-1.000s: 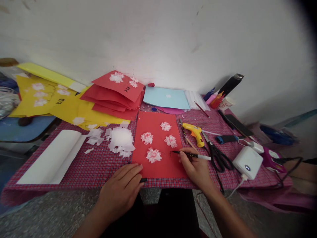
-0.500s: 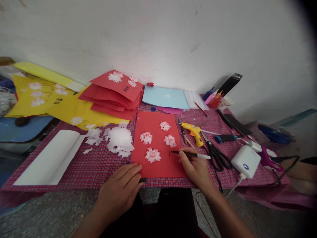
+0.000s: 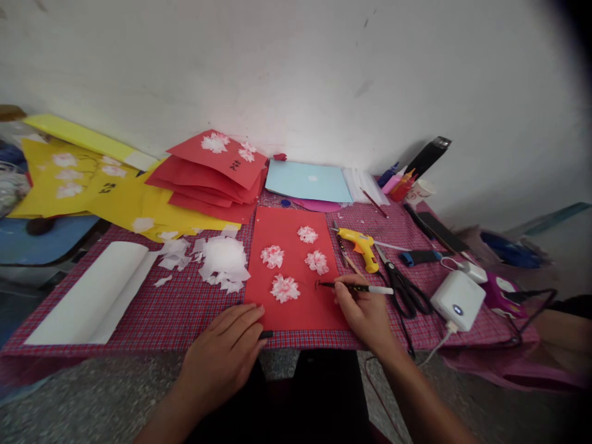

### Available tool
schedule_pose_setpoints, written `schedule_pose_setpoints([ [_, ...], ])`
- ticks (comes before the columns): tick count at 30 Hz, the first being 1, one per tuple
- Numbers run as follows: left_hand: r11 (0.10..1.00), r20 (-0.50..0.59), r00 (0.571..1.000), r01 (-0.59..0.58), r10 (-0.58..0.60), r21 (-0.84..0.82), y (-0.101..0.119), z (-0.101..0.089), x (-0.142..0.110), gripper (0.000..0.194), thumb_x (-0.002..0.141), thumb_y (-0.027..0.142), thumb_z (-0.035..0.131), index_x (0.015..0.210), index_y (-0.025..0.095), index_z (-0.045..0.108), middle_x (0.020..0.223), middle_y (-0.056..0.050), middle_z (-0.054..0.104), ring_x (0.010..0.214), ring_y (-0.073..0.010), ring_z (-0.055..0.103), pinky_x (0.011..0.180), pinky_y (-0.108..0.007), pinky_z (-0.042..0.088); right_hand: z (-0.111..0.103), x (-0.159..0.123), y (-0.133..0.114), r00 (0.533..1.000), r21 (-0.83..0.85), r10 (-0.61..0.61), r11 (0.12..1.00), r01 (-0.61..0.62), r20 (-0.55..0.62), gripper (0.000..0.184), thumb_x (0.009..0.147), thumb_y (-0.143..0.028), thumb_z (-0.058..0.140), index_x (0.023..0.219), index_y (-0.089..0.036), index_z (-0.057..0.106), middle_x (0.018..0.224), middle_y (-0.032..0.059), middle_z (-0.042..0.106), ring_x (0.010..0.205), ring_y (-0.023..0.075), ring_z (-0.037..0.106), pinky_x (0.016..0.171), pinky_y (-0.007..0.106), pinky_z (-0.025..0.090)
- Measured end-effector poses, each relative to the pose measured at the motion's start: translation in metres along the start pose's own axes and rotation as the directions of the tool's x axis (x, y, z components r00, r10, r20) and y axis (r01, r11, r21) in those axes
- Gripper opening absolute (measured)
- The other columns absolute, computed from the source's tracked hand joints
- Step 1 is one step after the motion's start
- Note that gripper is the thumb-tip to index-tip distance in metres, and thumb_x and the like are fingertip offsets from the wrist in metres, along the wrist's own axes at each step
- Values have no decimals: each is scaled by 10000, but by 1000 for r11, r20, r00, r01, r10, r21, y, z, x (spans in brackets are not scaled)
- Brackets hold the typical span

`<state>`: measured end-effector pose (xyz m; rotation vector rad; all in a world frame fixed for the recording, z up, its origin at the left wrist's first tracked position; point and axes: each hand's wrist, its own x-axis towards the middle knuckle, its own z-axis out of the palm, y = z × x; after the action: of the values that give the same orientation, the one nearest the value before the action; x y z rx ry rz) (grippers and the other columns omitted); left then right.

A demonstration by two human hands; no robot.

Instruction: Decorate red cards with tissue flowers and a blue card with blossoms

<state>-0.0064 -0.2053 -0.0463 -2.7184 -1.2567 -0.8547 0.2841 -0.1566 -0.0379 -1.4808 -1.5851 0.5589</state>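
My right hand (image 3: pixel 363 311) is closed round a brush pen (image 3: pixel 358 288) with a dark patterned barrel and a white end. The pen tip meets a red paper sheet (image 3: pixel 287 222), beside small dark strokes. Several crumpled pink-and-white paper flowers (image 3: pixel 285 288) sit on this sheet. My left hand (image 3: pixel 226 345) presses the sheet's near left corner with its fingertips. Between its thumb and fingers a black pen cap (image 3: pixel 265 335) sticks out; the rest of the cap is hidden.
White tissue pieces (image 3: pixel 224 262) and a folded white sheet (image 3: pixel 92 296) lie left. Red sheets (image 3: pixel 213 176) and yellow sheets (image 3: pixel 134 197) are stacked behind. Rightward are a yellow glue gun (image 3: pixel 363 246), black scissors (image 3: pixel 404 290) and a white power unit (image 3: pixel 459 300) with cables.
The pen tip has shifted very slightly, with a little more of the dark stroke showing beside it. My left hand stays in place.
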Motion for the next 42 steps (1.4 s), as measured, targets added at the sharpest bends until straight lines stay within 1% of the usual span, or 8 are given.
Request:
schedule_pose_setpoints([
  [7, 1000, -10, 1000, -12, 12, -2, 1, -2, 1, 179, 888, 184, 579, 1045, 157, 661, 1197, -83, 683, 1140, -240, 611, 975, -419, 525, -1, 0, -4, 999, 10, -38, 999, 38, 24, 136, 883, -290, 595, 847, -174, 656, 739, 57, 684, 662, 199, 648, 600, 295, 496],
  [23, 1000, -3, 1000, -5, 5, 6, 0, 0, -1, 185, 891, 186, 572, 1048, 164, 668, 1218, -85, 676, 1158, -240, 607, 993, -420, 520, -2, -1, -3, 1000, 24, -16, 1000, 16, 9, 124, 884, -275, 585, 827, -181, 641, 701, 32, 653, 598, 171, 609, 548, 271, 472],
  [29, 1000, 4, 1000, -4, 4, 15, 1, -1, 1, 184, 891, 185, 564, 1039, 167, 672, 1208, -87, 681, 1149, -241, 614, 991, -418, 524, -1, -1, -5, 999, 33, -39, 999, 38, 25, 129, 880, -284, 589, 827, -186, 654, 710, 42, 669, 637, 191, 633, 589, 294, 502],
  [32, 1000, 0, 1000, -13, 13, 18, 1, -2, 1, 188, 890, 187, 566, 1045, 163, 670, 1209, -92, 680, 1149, -244, 615, 989, -419, 525, -3, -3, -1, 999, 83, -2, 997, 6, -37, 125, 886, -298, 591, 895, -187, 650, 749, 48, 684, 649, 192, 638, 599, 302, 513],
  [34, 1000, -7, 1000, -14, 14, 17, 0, -2, 0, 184, 890, 187, 571, 1043, 163, 670, 1205, -90, 682, 1146, -243, 615, 988, -412, 524, -7, -4, 1, 997, 86, -2, 996, 9, -75, 158, 898, -292, 580, 999, -194, 650, 830, 56, 701, 708, 197, 654, 662, 323, 530],
  [38, 1000, 10, 1000, -9, 8, 26, 0, -1, 0, 183, 894, 192, 572, 1048, 167, 669, 1214, -83, 679, 1150, -243, 610, 996, -414, 514, -13, -7, -2, 994, -31, -112, 993, 112, 20, 185, 879, -252, 598, 1049, -231, 671, 996, 57, 707, 923, 223, 665, 845, 370, 518],
  [40, 1000, 20, 1000, -5, 5, 28, 0, -1, -1, 188, 895, 194, 572, 1056, 168, 665, 1222, -82, 674, 1155, -245, 606, 998, -419, 512, -12, -11, -4, 992, -64, -109, 992, 113, 56, 172, 870, -245, 607, 1028, -231, 672, 964, 50, 710, 884, 216, 672, 813, 355, 528],
  [42, 1000, 28, 1000, -2, 2, 26, 0, 0, -1, 191, 894, 195, 574, 1062, 169, 663, 1228, -82, 672, 1159, -246, 603, 1001, -420, 511, -9, -15, -6, 996, -60, -81, 995, 83, 37, 148, 876, -250, 601, 1006, -217, 665, 889, 47, 710, 783, 203, 675, 722, 329, 541],
])
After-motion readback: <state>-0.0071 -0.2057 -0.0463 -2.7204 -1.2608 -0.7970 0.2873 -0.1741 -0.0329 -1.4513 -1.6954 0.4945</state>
